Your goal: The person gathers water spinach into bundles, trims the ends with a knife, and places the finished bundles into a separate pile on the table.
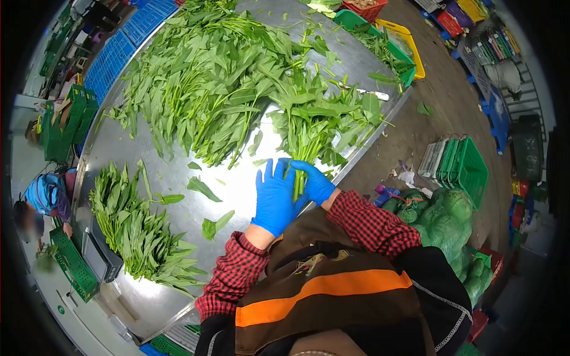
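A bunch of water spinach [306, 142] lies near the table's front edge, its cut stems pointing at me. My right hand [314, 181], in a blue glove, is closed around these stems from the right. Against their left side rests my left hand [273, 199], also blue-gloved, its fingers stretched out and its thumb near the stem ends. A large heap of water spinach [208, 77] spreads beyond my hands. At the left, another pile [139, 228] lies beside a dark scale-like device [101, 252].
The metal table [142, 178] carries loose leaves and a white-handled tool [374, 94], perhaps a knife. Green [407, 74] and yellow [418, 59] crates stand at its far right corner. Netted cabbages [442, 222] and green crates [472, 172] are on the right. Another person [50, 193] is at left.
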Demonstrator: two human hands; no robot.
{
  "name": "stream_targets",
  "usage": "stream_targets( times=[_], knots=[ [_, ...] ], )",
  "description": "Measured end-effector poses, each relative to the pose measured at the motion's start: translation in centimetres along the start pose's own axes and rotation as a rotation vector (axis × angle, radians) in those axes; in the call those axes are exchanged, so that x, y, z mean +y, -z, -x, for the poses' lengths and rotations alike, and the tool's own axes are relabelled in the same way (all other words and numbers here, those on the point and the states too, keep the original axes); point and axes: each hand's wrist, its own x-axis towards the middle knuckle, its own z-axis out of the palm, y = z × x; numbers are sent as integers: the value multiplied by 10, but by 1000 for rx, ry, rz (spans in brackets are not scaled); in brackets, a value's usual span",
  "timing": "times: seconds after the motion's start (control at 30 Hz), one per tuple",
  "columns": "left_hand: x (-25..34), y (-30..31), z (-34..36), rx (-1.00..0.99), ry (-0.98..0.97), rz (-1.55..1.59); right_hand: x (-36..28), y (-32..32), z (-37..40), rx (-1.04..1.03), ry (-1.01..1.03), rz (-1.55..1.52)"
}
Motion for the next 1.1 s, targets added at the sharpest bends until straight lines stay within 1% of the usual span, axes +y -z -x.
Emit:
stream_targets(
  times=[0.03,0.1,0.13,0.17,0.23,0.27,0.3,0.37,0.4,0.43,0.5,0.53,0.57,0.63,0.67,0.7,0.73,0.77,0.8,0.83,0.87,0.93,0.97,1.03,1.1],
  knots=[
    [-1,0,2,-1,0,-1,-2,1,-2,-11,55,26],
    [-3,2,5,202,-24,204,-11,6,3,66,206,147],
    [-1,12,5,251,-48,316,-18,1,8,77,264,170],
    [2,23,6,258,-32,305,-27,-4,15,87,319,194],
    [8,43,10,272,-236,530,-45,-17,26,29,397,355],
    [11,49,11,245,-360,543,-49,-26,34,34,357,518],
    [18,58,9,245,-359,543,-52,-23,37,34,356,518],
    [34,75,4,292,-707,0,-59,-18,43,-384,242,1111],
    [39,78,-1,228,-693,-136,-60,-17,45,-380,249,1111],
    [35,67,-6,228,-699,-138,-60,-17,46,-481,178,1190],
    [17,19,-17,52,-401,-313,-60,-17,47,-686,26,1338],
    [7,3,-19,-155,-233,-96,-67,-34,49,-546,-367,1247],
    [-7,-13,-21,-362,-66,122,-69,-26,41,-540,-360,1241],
    [-35,-68,-16,-282,-130,237,-74,-1,23,-344,-662,1066],
    [-30,-69,-21,-292,-153,241,-83,-4,29,-204,-542,1081],
    [-23,-69,-26,-287,-98,233,-86,59,-16,-189,-334,1495],
    [-17,-70,-31,-285,-37,227,-124,82,-20,-304,-97,1440],
    [-16,-73,-37,-297,-48,237,-147,71,-11,62,239,1223],
    [-19,-75,-48,-279,82,285,-193,102,-34,220,506,1580],
    [-24,-76,-59,-258,216,327,-216,84,-21,619,882,1662],
    [-30,-82,-73,-265,291,355,-252,116,-38,743,1228,1764],
    [-34,-82,-100,-189,344,478,-295,124,-28,987,1164,2040],
    [-33,-81,-115,-165,376,566,-305,127,-24,972,1158,2038],
    [-35,-90,-149,-204,476,456,-322,132,-22,780,765,2345],
    [-39,-105,-175,-186,510,499,-329,138,-28,739,726,2355]
  ],
)
